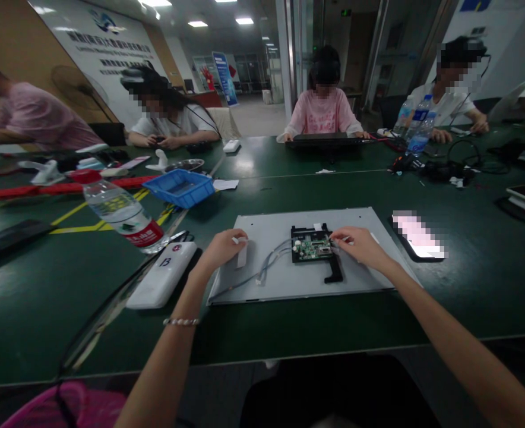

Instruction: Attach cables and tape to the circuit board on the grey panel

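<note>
A flat grey panel (271, 282) lies on the table before me. Near its middle sits a green circuit board (310, 248) in a black plastic bracket (334, 270). My left hand (224, 252) is over the panel's left side, fingers pinched at a white strip (242, 257) that hangs down onto the panel. At the board's right edge, my right hand (363, 246) has its fingertips pressed together; whatever they grip is too small to make out. Thin grey cables (269, 260) run from the board's left side toward the panel's lower left corner.
Left of the panel are a white power bank (164, 276), a tilted water bottle (124, 214) and a blue tray (180, 189). A phone (418, 238) lies to the right. Several people sit around the green table (480, 291); one opposite holds a dark panel (329, 141).
</note>
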Demonstrator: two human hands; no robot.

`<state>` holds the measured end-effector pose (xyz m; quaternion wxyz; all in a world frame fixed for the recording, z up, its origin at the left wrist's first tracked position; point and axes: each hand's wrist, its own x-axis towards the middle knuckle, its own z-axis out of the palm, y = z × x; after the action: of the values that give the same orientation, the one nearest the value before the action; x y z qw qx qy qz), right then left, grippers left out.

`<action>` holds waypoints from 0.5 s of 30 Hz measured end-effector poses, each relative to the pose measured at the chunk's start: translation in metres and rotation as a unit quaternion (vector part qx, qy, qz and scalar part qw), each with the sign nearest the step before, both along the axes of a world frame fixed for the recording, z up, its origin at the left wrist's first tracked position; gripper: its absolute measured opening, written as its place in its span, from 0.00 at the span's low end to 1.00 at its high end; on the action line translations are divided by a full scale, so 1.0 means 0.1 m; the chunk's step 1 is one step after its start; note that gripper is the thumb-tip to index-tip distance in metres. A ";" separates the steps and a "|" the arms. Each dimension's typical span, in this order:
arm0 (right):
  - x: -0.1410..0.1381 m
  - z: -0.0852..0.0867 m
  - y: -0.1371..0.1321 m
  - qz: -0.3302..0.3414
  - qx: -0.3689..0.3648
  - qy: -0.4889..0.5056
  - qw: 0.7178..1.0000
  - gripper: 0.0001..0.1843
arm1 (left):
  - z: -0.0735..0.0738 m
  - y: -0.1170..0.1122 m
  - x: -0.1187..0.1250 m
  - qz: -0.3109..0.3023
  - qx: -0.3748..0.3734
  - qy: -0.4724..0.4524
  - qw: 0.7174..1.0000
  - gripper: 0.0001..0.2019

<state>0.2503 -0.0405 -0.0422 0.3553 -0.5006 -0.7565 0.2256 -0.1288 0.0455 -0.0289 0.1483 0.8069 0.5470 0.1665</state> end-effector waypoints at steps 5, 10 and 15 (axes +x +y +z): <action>0.01 -0.02 0.02 -0.005 0.010 0.003 1.000 0.11 | 0.10 -0.06 0.04 0.064 0.000 -0.128 0.990 0.16; 0.01 -0.02 0.03 -0.022 0.027 0.014 0.999 0.11 | 0.18 -0.18 0.17 0.068 -0.036 -0.310 0.947 0.16; -0.02 -0.01 0.01 -0.020 0.027 0.015 0.999 0.12 | 0.07 -0.34 0.40 0.007 -0.069 -0.240 0.968 0.13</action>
<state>0.2484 -0.0392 -0.0427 0.3847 -0.5024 -0.7466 0.2056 -0.0887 0.0111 -0.0218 0.3295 0.7270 0.5113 0.3187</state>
